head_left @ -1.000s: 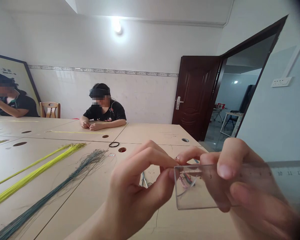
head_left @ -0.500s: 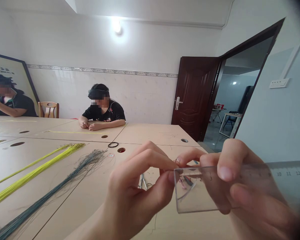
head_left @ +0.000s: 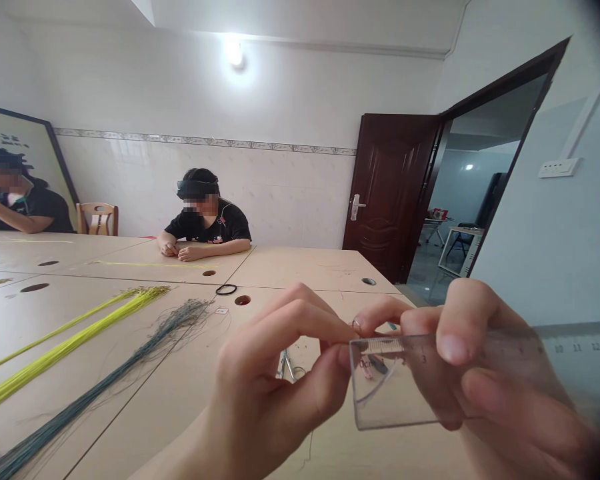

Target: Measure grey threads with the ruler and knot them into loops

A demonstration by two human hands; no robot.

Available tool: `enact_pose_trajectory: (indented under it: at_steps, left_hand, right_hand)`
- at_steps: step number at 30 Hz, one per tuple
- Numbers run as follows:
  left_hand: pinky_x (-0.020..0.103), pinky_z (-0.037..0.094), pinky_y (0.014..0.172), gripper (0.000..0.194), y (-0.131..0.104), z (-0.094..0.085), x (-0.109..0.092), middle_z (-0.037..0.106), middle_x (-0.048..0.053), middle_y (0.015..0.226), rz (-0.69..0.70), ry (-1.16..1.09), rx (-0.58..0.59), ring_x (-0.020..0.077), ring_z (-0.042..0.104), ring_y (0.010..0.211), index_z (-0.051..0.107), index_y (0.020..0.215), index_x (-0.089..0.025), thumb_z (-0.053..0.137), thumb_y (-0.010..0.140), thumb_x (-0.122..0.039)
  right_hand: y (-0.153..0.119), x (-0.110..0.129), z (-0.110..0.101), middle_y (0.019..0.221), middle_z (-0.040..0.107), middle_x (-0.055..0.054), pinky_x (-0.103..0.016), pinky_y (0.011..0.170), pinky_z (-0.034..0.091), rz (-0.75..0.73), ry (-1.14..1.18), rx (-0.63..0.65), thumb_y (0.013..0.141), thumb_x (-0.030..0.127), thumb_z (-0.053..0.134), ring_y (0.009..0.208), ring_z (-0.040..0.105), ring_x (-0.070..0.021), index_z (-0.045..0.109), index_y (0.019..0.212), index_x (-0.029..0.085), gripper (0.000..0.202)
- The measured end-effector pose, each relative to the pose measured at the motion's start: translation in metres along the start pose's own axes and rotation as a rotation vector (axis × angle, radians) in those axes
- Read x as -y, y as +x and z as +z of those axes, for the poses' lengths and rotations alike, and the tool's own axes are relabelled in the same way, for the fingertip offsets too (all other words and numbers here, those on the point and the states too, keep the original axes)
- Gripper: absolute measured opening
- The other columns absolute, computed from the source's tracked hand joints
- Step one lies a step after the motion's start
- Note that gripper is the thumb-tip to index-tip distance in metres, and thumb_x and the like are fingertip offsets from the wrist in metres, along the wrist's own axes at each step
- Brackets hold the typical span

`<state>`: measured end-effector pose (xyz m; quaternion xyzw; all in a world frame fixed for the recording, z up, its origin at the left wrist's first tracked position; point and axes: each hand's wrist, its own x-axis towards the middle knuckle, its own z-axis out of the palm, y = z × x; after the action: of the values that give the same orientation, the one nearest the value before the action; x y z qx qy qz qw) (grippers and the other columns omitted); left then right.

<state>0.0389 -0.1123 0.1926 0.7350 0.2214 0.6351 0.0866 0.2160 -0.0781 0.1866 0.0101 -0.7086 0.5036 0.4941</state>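
Note:
My right hand (head_left: pixel 460 353) grips a clear plastic ruler (head_left: pixel 395 400), its fingers behind and thumb in front. The ruler lies nearly level, with its zero end toward the left. Right at that end, my left hand (head_left: pixel 290 373) pinches a thin thread (head_left: pixel 356 325), of which a small loop shows above the ruler's corner. Most of the thread is hidden by my fingers; a fine strand hangs below my left hand. Through and behind the ruler shows a tool with pink and dark parts (head_left: pixel 375 365), too unclear to name. Behind my left hand lie small metal scissors (head_left: pixel 287 367).
On the table (head_left: pixel 180 413) at left lie a yellow thread bundle (head_left: pixel 75 347) and a grey-blue one (head_left: pixel 105 380). A black ring (head_left: pixel 226 289) and a small label (head_left: pixel 222 311) lie beyond. Cable holes (head_left: pixel 243 301) dot the top. Two people (head_left: pixel 207 220) sit across.
The ruler's zero end has shifted very slightly right and down from the left fingertips. Both hands keep their grip; otherwise almost nothing differs.

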Motion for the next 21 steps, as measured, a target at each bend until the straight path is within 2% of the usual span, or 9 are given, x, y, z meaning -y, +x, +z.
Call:
enact_pose_trajectory:
  at_steps: [4,6,9,11,12,14,18,19,21]
  left_hand:
    - [0.022,0.044,0.056,0.014,0.000,0.000,0.000,0.056,-0.001,0.067,-0.001,-0.004,0.000,0.0093,0.054,0.063,0.058,0.073,-0.017,0.055,0.080,-0.006]
    - [0.022,0.045,0.056,0.014,0.000,0.000,0.000,0.056,-0.001,0.068,0.003,-0.010,0.009,0.0094,0.054,0.063,0.058,0.073,-0.017,0.056,0.081,-0.006]
    - [0.024,0.045,0.056,0.013,0.001,0.000,0.003,0.056,0.000,0.069,0.005,0.002,0.002,0.0105,0.054,0.063,0.058,0.075,-0.018,0.056,0.081,-0.006]
    - [0.025,0.044,0.057,0.015,0.001,-0.002,0.006,0.056,-0.001,0.069,-0.009,0.046,-0.055,0.0110,0.054,0.065,0.058,0.075,-0.019,0.055,0.082,-0.007]
    - [0.025,0.044,0.058,0.016,0.002,-0.004,0.007,0.056,-0.001,0.069,-0.017,0.065,-0.100,0.0112,0.053,0.066,0.058,0.075,-0.020,0.054,0.084,-0.007]
    - [0.026,0.043,0.060,0.017,0.002,-0.008,0.010,0.055,-0.001,0.069,-0.029,0.055,-0.196,0.0117,0.051,0.068,0.059,0.077,-0.021,0.052,0.087,-0.009]
    - [0.030,0.040,0.061,0.015,0.002,-0.013,0.009,0.052,0.000,0.071,-0.047,-0.045,-0.299,0.0140,0.048,0.068,0.063,0.082,-0.024,0.052,0.090,-0.016]
    - [0.030,0.039,0.061,0.015,0.002,-0.014,0.008,0.052,0.000,0.071,-0.044,-0.050,-0.308,0.0144,0.047,0.067,0.064,0.081,-0.025,0.053,0.089,-0.017]
    - [0.032,0.037,0.060,0.015,0.002,-0.015,0.006,0.052,0.000,0.070,-0.029,-0.050,-0.309,0.0147,0.047,0.067,0.065,0.081,-0.025,0.054,0.089,-0.017]
  right_hand:
    - [-0.001,-0.001,0.001,0.056,0.051,0.006,-0.037,0.073,0.049,0.016,0.042,0.003,0.086,0.027,0.055,0.042,0.040,-0.0101,0.058,0.092,0.031,0.008]
    - [0.000,0.000,0.002,0.059,0.054,0.006,-0.038,0.076,0.049,0.006,0.039,-0.002,0.086,0.027,0.056,0.044,0.044,-0.0104,0.059,0.092,0.031,0.008]
    - [0.006,0.004,0.001,0.065,0.059,0.002,-0.038,0.084,0.049,-0.050,-0.046,0.003,0.088,0.031,0.058,0.066,0.059,-0.0159,0.064,0.091,0.028,0.008]
    - [0.012,0.004,-0.002,0.071,0.060,-0.003,-0.039,0.087,0.051,-0.100,-0.095,0.002,0.091,0.038,0.052,0.087,0.062,-0.0209,0.069,0.089,0.024,0.022]
    - [0.016,0.003,-0.005,0.074,0.061,-0.005,-0.038,0.085,0.053,-0.106,-0.096,-0.010,0.092,0.041,0.048,0.091,0.062,-0.0223,0.070,0.087,0.021,0.031]
    - [0.022,-0.002,-0.011,0.077,0.063,-0.007,-0.034,0.074,0.058,0.026,-0.102,-0.058,0.094,0.042,0.044,0.085,0.066,-0.0219,0.071,0.080,0.017,0.040]
    - [0.034,-0.025,-0.029,0.068,0.068,-0.006,-0.025,0.051,0.059,0.597,-0.316,-0.154,0.087,0.047,0.057,0.062,0.070,-0.0202,0.061,0.083,0.015,0.032]
    - [0.037,-0.033,-0.034,0.066,0.069,-0.006,-0.025,0.048,0.058,0.694,-0.380,-0.141,0.085,0.049,0.059,0.059,0.070,-0.0207,0.057,0.086,0.016,0.033]
    - [0.041,-0.052,-0.043,0.060,0.067,-0.004,-0.022,0.039,0.055,0.777,-0.438,-0.094,0.084,0.050,0.060,0.051,0.068,-0.0199,0.053,0.087,0.016,0.036]
